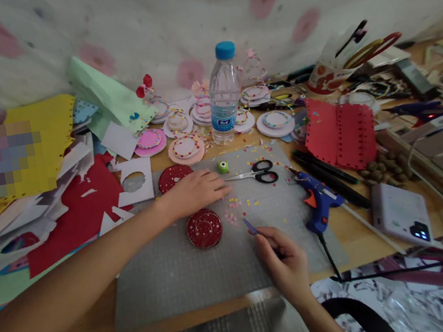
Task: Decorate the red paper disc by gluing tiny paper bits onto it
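My left hand lies flat on the grey mat, fingers stretched toward a small green punch and black-handled scissors. It partly covers one red glitter disc. A second red disc with tiny dots lies just below that hand. My right hand pinches a thin purple tool, its tip pointing at scattered coloured beads on the mat.
A blue glue gun lies right of the mat, its cord running off the front edge. A water bottle stands behind, among several decorated paper discs. Red, yellow and green paper piles fill the left; a red perforated sheet and a white device sit right.
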`<state>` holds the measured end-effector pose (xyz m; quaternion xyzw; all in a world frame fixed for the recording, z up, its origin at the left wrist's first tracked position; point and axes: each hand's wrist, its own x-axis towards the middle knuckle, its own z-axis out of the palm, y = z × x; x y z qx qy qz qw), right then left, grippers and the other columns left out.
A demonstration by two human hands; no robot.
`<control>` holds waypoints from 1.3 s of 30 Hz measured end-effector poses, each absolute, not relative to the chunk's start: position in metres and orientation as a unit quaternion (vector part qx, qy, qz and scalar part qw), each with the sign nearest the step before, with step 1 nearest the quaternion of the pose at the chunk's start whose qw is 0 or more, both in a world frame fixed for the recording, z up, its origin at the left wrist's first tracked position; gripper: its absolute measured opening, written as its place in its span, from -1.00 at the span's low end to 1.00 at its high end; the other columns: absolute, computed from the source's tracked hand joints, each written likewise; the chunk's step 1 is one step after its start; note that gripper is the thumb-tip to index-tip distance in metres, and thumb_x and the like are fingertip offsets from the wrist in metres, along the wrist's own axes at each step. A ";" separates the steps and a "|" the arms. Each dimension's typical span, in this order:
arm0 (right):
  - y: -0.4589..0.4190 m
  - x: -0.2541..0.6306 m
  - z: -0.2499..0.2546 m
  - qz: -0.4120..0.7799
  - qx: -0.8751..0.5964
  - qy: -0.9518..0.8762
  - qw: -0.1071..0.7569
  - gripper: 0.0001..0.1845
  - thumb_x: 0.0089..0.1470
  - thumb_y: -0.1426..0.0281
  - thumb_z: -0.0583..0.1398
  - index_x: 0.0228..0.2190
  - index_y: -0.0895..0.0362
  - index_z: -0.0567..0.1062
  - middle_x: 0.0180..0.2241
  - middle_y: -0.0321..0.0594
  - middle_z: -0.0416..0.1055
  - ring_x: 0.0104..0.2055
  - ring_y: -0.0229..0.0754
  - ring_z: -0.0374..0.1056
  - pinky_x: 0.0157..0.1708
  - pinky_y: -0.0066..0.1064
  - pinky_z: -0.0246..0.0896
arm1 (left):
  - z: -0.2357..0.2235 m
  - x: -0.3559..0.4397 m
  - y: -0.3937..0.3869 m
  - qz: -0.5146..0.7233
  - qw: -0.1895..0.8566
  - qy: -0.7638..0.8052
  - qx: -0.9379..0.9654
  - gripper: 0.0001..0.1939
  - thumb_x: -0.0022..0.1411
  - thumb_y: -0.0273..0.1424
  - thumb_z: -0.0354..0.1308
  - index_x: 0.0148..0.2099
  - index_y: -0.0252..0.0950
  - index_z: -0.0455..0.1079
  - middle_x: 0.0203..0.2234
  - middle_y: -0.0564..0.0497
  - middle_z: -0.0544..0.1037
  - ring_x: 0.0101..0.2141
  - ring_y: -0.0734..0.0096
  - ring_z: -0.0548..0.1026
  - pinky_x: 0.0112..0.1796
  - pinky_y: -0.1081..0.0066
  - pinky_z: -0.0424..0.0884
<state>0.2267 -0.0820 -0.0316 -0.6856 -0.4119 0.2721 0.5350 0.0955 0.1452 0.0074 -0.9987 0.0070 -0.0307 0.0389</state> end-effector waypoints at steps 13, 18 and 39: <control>-0.079 0.226 -0.029 0.263 -0.691 -0.414 0.531 -0.78 0.12 0.30 0.18 -0.33 0.16 0.57 -0.66 -0.40 0.30 -0.60 -0.35 0.20 -0.56 -0.54 0.16 | 0.012 0.097 0.147 -0.042 0.008 -0.003 -0.999 -0.59 0.31 -0.62 0.02 0.16 -0.24 0.32 0.03 -0.12 0.52 -0.12 0.31 0.54 -0.22 0.39 0.39; -0.079 0.225 -0.027 0.261 -0.698 -0.411 0.525 -0.77 0.11 0.29 0.18 -0.33 0.17 0.57 -0.64 -0.36 0.36 -0.59 -0.32 0.25 -0.55 -0.52 0.18 | 0.018 0.101 0.145 -0.095 -0.029 -0.071 -0.993 -0.82 0.36 -0.44 0.03 -0.17 -0.28 0.47 -0.37 0.01 0.60 -0.40 0.41 0.52 -0.40 0.47 0.29; -0.067 0.249 -0.005 0.232 -0.708 -0.433 0.508 -0.69 0.07 0.18 0.22 -0.31 0.18 0.53 -0.59 -0.30 0.42 -0.58 -0.28 0.29 -0.59 -0.49 0.15 | 0.026 -0.021 0.049 -0.313 -0.280 -0.421 -0.804 -0.73 0.40 -0.38 -0.08 -0.20 -0.27 0.46 -0.31 -0.03 0.61 -0.27 0.39 0.58 -0.22 0.43 0.49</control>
